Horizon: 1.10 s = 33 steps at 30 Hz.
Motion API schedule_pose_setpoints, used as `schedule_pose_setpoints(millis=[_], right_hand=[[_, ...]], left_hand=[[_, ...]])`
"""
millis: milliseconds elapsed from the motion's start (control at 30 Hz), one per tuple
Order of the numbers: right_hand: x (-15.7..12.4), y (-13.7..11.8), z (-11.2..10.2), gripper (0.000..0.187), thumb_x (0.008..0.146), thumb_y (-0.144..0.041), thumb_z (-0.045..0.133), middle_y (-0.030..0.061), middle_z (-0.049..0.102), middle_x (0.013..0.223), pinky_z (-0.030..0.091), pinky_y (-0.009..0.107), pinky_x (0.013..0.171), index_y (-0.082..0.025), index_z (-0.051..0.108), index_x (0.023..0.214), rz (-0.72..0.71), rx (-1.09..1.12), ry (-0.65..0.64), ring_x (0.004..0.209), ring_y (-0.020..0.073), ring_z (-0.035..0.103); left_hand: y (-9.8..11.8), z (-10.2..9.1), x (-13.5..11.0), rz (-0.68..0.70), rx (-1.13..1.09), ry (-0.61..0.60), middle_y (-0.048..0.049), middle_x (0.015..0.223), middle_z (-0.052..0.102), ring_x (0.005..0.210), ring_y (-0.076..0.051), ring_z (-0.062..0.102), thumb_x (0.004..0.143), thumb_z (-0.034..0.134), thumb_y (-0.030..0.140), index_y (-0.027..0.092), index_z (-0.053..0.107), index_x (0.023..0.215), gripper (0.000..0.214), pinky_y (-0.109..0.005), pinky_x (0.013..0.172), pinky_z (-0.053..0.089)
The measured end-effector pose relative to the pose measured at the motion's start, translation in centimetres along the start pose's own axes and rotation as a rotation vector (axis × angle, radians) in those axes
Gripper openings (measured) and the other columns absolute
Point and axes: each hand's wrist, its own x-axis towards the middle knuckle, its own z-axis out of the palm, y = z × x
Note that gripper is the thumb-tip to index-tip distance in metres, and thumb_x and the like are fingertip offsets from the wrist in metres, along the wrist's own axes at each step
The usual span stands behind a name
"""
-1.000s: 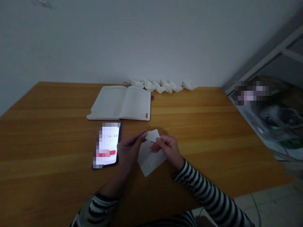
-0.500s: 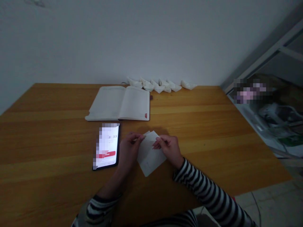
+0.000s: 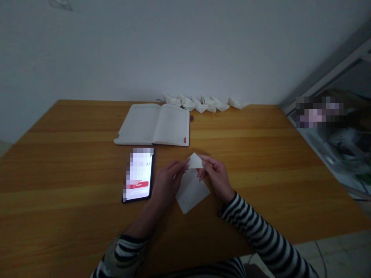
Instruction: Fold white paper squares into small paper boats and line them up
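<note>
Head view: my right hand (image 3: pixel 216 178) pinches the white paper sheet (image 3: pixel 191 192) tight at its folded top corner. My left fingers (image 3: pixel 181 163) reach that corner, grip unclear. The sheet is just above the wooden table (image 3: pixel 72 170). A phone (image 3: pixel 138 175) lies just left of my left hand (image 3: pixel 166 186), an open notebook (image 3: pixel 153 125) beyond, and folded paper boats (image 3: pixel 203 103) along the wall (image 3: pixel 174 46).

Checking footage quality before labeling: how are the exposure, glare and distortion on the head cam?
Head view: dim and underexposed overall; the phone screen is the brightest spot, looks blown out and is partly pixelated. Head view: wide-angle stretch splays the wooden tabletop toward the frame edges. Head view: left hand, right hand and white paper look fairly sharp, with soft shadow around them.
</note>
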Motion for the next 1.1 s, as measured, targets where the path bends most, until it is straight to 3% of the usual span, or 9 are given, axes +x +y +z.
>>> schedule_pose_setpoints(millis=[100,200,367,467,567,700,800,900,1100], right_hand=[[-0.1,0.0,-0.1,0.037,0.089,-0.039,0.062,-0.0035,0.065,0.055,0.044,0.020,0.045,-0.019,0.068,0.120,0.033,0.070,0.011,0.043,0.0087,0.054],[-0.2,0.1,0.0,0.032,0.089,-0.039,0.063,-0.0018,0.067,0.058,0.048,0.021,0.050,-0.018,0.073,0.111,0.038,0.038,-0.024,0.048,0.0092,0.057],[0.1,0.5,-0.1,0.030,0.081,-0.036,0.074,0.0053,0.077,0.093,0.059,0.031,0.075,-0.020,0.074,0.105,-0.049,-0.097,-0.019,0.078,0.0162,0.071],[0.2,0.7,-0.3,0.028,0.085,-0.034,0.070,0.0074,0.076,0.105,0.059,0.035,0.083,-0.020,0.072,0.109,-0.150,-0.279,-0.032,0.089,0.0196,0.072],[-0.1,0.8,-0.4,0.035,0.091,-0.027,0.061,0.0107,0.071,0.121,0.054,0.042,0.097,-0.020,0.065,0.125,-0.318,-0.599,-0.024,0.108,0.0237,0.068],[-0.8,1.1,0.0,0.052,0.096,-0.015,0.043,0.0138,0.061,0.138,0.044,0.047,0.111,-0.017,0.044,0.147,-0.520,-0.991,-0.050,0.129,0.0254,0.055],[-1.1,1.6,0.8,0.055,0.099,-0.017,0.036,0.0157,0.052,0.146,0.040,0.048,0.115,-0.014,0.032,0.154,-0.603,-1.094,-0.038,0.138,0.0255,0.045],[-1.2,2.0,1.5,0.057,0.103,-0.025,0.033,0.0176,0.038,0.156,0.035,0.051,0.117,-0.014,0.020,0.157,-0.614,-1.139,-0.021,0.146,0.0272,0.033],[-0.7,1.8,1.5,0.075,0.101,-0.051,0.030,0.0186,0.007,0.165,0.018,0.062,0.120,-0.012,0.000,0.158,-0.614,-1.201,-0.144,0.153,0.0328,0.004]], left_hand=[[-0.4,0.3,-0.2,0.089,0.093,0.008,-0.0073,0.092,0.072,0.077,-0.018,0.068,0.094,0.057,0.030,0.021,0.069,0.122,0.032,-0.027,0.068,0.053],[-0.5,0.5,-0.4,0.073,0.116,0.004,-0.0102,0.101,0.074,0.085,-0.019,0.071,0.096,0.053,0.031,0.018,0.068,0.122,0.032,-0.028,0.074,0.056],[-0.6,0.5,-0.5,0.045,0.191,-0.097,-0.0128,0.113,0.075,0.096,-0.024,0.073,0.098,0.048,0.034,0.018,0.067,0.125,0.036,-0.034,0.082,0.058],[-0.2,0.5,-0.5,0.011,0.236,-0.164,-0.0126,0.119,0.073,0.099,-0.026,0.073,0.099,0.044,0.035,0.021,0.061,0.133,0.040,-0.037,0.083,0.057],[0.4,0.7,-0.5,-0.067,0.227,-0.176,-0.0130,0.115,0.074,0.095,-0.027,0.073,0.099,0.044,0.032,0.022,0.054,0.140,0.044,-0.039,0.081,0.056],[1.2,1.5,-0.5,-0.202,-0.036,-0.063,-0.0094,0.105,0.076,0.089,-0.024,0.072,0.097,0.046,0.030,0.021,0.067,0.124,0.035,-0.035,0.082,0.054],[1.5,2.5,-0.5,-0.320,-0.339,0.045,-0.0065,0.092,0.075,0.086,-0.022,0.069,0.094,0.051,0.032,0.018,0.072,0.102,0.027,-0.031,0.077,0.053],[1.5,3.5,-0.6,-0.410,-0.586,0.069,-0.0038,0.079,0.070,0.079,-0.019,0.066,0.089,0.058,0.034,0.016,0.070,0.083,0.022,-0.029,0.075,0.052],[1.9,4.0,-0.7,-0.593,-1.143,0.059,-0.0041,0.086,0.072,0.080,-0.017,0.065,0.083,0.064,0.047,0.017,0.071,0.093,0.033,-0.027,0.076,0.050]])
